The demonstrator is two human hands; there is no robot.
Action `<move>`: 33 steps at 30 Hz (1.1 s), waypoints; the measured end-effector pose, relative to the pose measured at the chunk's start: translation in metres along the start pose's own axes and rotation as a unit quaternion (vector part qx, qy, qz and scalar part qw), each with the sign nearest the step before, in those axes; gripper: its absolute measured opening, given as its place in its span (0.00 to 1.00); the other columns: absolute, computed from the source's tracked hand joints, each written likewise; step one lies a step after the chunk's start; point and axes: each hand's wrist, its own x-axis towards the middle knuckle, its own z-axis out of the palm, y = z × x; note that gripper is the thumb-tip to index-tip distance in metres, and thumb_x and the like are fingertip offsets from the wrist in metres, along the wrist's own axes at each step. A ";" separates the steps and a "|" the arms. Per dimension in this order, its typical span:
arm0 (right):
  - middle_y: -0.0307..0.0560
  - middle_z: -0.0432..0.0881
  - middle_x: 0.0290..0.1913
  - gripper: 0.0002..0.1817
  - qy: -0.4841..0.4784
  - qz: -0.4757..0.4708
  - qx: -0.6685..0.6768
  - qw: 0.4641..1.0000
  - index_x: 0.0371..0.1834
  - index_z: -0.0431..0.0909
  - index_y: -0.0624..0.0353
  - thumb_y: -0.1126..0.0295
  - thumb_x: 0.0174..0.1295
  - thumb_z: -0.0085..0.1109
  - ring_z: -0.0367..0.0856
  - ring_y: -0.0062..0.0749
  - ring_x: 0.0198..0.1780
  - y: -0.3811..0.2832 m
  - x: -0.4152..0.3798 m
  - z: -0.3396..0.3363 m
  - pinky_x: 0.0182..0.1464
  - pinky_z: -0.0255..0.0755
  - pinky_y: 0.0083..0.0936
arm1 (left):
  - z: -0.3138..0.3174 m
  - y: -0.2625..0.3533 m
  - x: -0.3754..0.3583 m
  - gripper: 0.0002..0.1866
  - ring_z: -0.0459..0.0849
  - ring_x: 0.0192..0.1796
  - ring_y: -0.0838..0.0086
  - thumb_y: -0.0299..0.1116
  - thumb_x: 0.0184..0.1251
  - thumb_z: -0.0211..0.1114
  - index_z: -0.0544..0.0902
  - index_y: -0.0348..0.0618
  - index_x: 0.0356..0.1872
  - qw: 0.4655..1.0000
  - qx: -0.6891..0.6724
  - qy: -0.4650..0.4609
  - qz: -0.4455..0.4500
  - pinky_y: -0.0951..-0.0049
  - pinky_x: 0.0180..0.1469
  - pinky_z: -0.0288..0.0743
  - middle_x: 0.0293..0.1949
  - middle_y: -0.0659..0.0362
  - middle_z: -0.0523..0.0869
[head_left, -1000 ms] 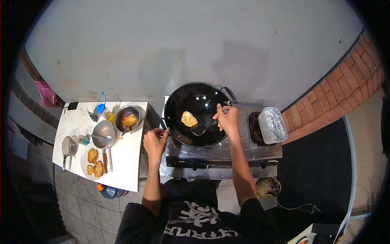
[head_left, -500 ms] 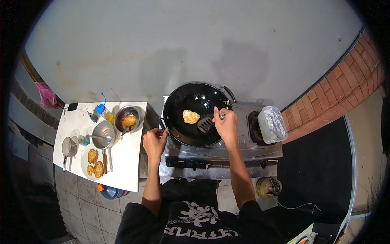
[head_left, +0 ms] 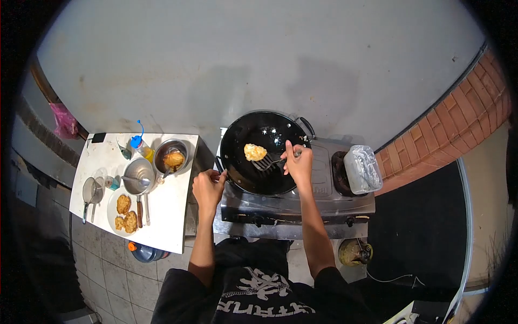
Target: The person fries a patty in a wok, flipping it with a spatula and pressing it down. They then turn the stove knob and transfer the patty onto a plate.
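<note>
My right hand (head_left: 298, 163) is closed round the handle of a slotted spatula (head_left: 263, 163). Its dark slotted head is inside a black wok (head_left: 270, 184), right at the lower edge of a golden fried patty (head_left: 254, 152). A film of oil shines on the wok's bottom. My left hand (head_left: 209, 188) is at the wok's left side, thumb and fingers pinched on the lower end of its side handle (head_left: 218, 164). The wok sits on the left burner of a metal gas stove (head_left: 302, 208).
Left of the stove stands a white table (head_left: 167, 216). On it are a plate (head_left: 114, 218) of fried patties, a saucepan (head_left: 138, 174), a metal bowl (head_left: 170, 147) with food, a strainer (head_left: 89, 190) and an oil bottle (head_left: 141, 147). A plastic tub (head_left: 362, 168) rests over the right burner.
The spatula's head has moved left and slid up against the patty's lower edge. My right hand shifted slightly left and down with it. My left hand stays at the wok's handle.
</note>
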 end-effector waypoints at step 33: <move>0.51 0.81 0.24 0.21 0.120 -0.003 0.155 0.981 0.25 0.75 0.71 0.62 0.70 0.53 0.75 0.24 0.13 -0.005 -0.002 -0.030 0.12 0.71 0.22 | -0.004 0.002 0.002 0.17 0.87 0.28 0.60 0.42 0.55 0.72 0.86 0.35 0.26 1.000 -0.007 -0.006 0.005 0.66 0.33 0.79 0.23 0.51 0.86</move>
